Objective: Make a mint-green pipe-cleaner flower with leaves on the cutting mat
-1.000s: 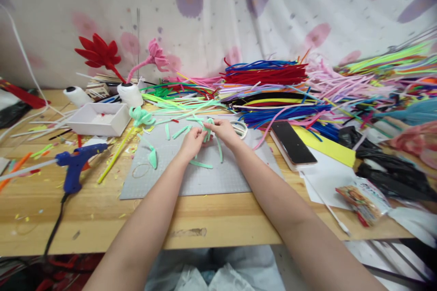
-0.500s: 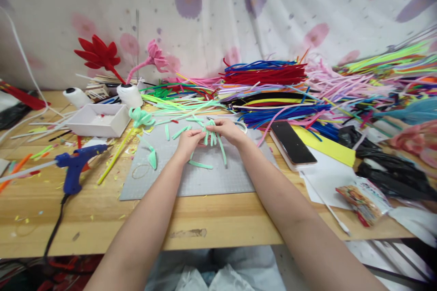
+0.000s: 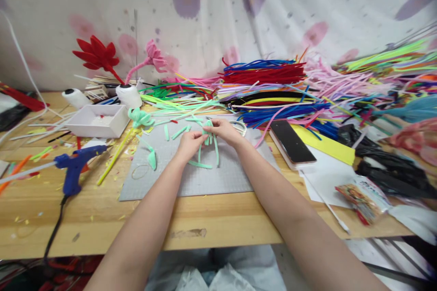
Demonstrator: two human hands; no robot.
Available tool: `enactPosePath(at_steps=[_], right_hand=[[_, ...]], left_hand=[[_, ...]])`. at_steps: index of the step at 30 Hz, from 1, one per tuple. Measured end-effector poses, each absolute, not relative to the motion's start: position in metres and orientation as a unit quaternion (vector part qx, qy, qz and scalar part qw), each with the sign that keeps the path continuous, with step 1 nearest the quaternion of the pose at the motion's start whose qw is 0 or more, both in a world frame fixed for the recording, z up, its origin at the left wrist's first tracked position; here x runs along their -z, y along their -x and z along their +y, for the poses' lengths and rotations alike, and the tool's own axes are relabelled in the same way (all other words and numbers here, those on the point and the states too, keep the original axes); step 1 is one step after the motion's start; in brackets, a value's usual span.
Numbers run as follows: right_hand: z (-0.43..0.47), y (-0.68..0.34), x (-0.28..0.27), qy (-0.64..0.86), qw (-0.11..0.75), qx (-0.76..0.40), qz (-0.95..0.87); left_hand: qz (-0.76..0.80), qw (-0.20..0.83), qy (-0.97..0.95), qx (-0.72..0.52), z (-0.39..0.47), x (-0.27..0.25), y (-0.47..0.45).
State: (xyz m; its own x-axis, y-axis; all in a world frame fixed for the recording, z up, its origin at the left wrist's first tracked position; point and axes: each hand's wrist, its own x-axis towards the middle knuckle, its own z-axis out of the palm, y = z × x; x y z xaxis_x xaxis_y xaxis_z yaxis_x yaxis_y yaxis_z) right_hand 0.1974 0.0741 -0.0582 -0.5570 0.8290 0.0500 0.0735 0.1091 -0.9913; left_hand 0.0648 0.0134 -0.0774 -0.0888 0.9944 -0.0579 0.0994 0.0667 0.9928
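Observation:
My left hand [image 3: 191, 142] and my right hand [image 3: 223, 131] meet above the grey cutting mat [image 3: 218, 182]. Between them is a bundle of mint-green pipe cleaners [image 3: 209, 138], its strands hanging down toward the mat. Both hands are closed, with fingertips pinching the bundle from either side; the fingers hide part of it. A loose mint-green strip [image 3: 200, 164] lies just below the hands. Short mint-green pieces [image 3: 179, 132] rest left of them, along with a mint-green petal shape [image 3: 152, 160]. Behind my right hand, white-handled scissors [image 3: 241, 128] are partly covered.
A blue glue gun [image 3: 73, 163] with a black cord lies at left, near a white box [image 3: 97, 121]. Mint-green [image 3: 139, 117], red [image 3: 97, 54] and pink [image 3: 155, 57] pipe-cleaner flowers stand behind. Piled pipe cleaners [image 3: 266, 75] line the back. A phone [image 3: 292, 142] is at right.
The bundle's strands, spread apart before, now hang closer together between my fingers. The long hanging strand has swung left. My hands have drawn slightly closer, and the view has shifted a little.

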Motion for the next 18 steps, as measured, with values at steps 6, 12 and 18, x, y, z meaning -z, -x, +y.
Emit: enactPosePath(at_steps=[6,12,18], right_hand=[[0.080,-0.205,0.059,0.335,0.303,-0.583,-0.675],[0.078,-0.207,0.054,0.331,0.291,-0.577,-0.687],[0.075,-0.194,0.063,0.373,0.360,-0.599,-0.611]], left_hand=[[0.528,0.534,-0.452,-0.481,0.012,0.068,-0.064],[0.537,0.536,-0.431,-0.488,0.012,0.069,-0.061],[0.503,0.581,-0.425,-0.479,0.010,0.068,-0.066]])
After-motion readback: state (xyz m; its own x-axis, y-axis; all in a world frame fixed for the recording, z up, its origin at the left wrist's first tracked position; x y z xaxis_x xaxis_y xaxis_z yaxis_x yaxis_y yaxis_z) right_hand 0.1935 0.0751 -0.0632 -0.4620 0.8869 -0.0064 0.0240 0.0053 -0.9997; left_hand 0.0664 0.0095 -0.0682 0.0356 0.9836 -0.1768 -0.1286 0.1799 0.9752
